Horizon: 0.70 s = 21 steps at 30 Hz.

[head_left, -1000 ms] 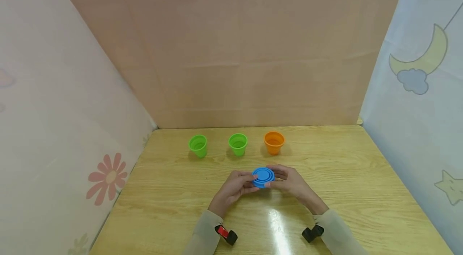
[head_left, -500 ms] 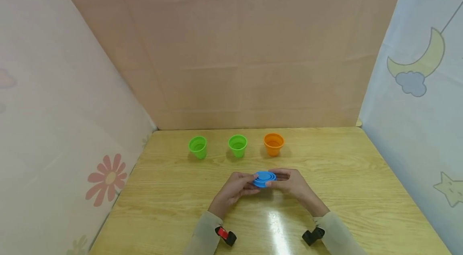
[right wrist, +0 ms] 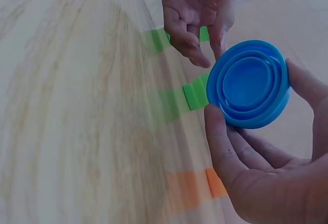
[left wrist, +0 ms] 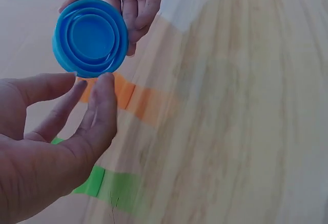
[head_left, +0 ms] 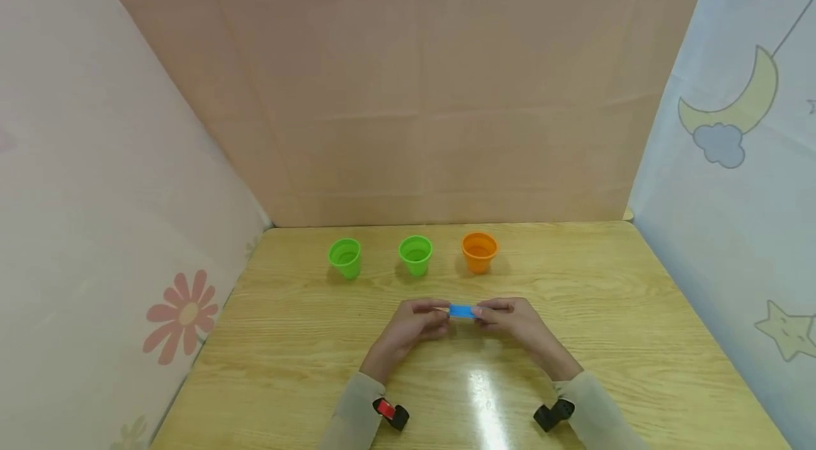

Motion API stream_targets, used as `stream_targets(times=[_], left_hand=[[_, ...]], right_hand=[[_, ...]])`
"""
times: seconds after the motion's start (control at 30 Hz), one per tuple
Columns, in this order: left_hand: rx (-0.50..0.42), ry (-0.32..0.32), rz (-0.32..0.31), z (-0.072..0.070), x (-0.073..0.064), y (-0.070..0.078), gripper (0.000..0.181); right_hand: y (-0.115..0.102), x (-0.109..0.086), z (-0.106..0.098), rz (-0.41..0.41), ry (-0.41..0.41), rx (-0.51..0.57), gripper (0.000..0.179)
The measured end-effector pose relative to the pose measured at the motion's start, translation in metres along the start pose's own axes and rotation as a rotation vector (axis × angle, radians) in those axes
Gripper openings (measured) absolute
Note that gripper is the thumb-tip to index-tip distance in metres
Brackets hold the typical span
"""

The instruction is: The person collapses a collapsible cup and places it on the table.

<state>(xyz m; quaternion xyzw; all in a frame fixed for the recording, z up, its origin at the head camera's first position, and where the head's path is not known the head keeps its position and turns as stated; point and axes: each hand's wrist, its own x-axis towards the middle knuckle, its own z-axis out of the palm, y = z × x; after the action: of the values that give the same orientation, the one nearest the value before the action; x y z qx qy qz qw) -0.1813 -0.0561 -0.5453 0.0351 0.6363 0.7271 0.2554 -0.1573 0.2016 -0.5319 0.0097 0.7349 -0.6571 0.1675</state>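
A collapsed blue folding cup (head_left: 460,311) is held up above the table between the two hands, seen edge-on in the head view. The wrist views show its round face with concentric rings. My right hand (head_left: 519,326) pinches its rim, thumb on one side and fingers on the other, as the right wrist view (right wrist: 277,167) shows. My left hand (head_left: 408,326) is at the opposite edge with its fingers extended. In the left wrist view its fingertips (left wrist: 106,80) lie at the rim without wrapping round it; whether they touch it is hard to tell.
Beyond the hands, a row of opened cups stands upright: a green cup (head_left: 345,259) at left, another green cup (head_left: 416,256) in the middle, an orange cup (head_left: 479,253) at right. The wooden table (head_left: 287,365) meets a brown back panel (head_left: 446,117) and patterned side walls.
The blue cup has tipped from showing its ringed face to edge-on in the head view. My left thumb, earlier on its face, has come off it. The standing cups have stayed in place.
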Motion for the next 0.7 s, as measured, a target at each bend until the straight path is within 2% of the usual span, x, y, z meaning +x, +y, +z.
stream_targets(times=[0.2,0.3,0.47,0.7], left_hand=[[0.076,-0.017,0.062,0.0001,-0.0007,0.0014,0.038],[0.085,-0.016,0.081,0.0009,0.0003,0.0021,0.037],[0.086,-0.002,0.11,0.0019,0.0037,0.0006,0.034],[0.117,0.015,0.117,0.0014,0.0072,-0.0028,0.031]], right_hand=[[0.0027,0.0017,-0.0023,-0.026,-0.082,0.071,0.05],[0.0031,0.0025,-0.0036,-0.033,-0.131,0.101,0.05],[0.0045,0.0039,-0.0048,-0.006,-0.161,0.147,0.053],[0.0019,0.0016,-0.0059,0.019,-0.202,0.119,0.063]])
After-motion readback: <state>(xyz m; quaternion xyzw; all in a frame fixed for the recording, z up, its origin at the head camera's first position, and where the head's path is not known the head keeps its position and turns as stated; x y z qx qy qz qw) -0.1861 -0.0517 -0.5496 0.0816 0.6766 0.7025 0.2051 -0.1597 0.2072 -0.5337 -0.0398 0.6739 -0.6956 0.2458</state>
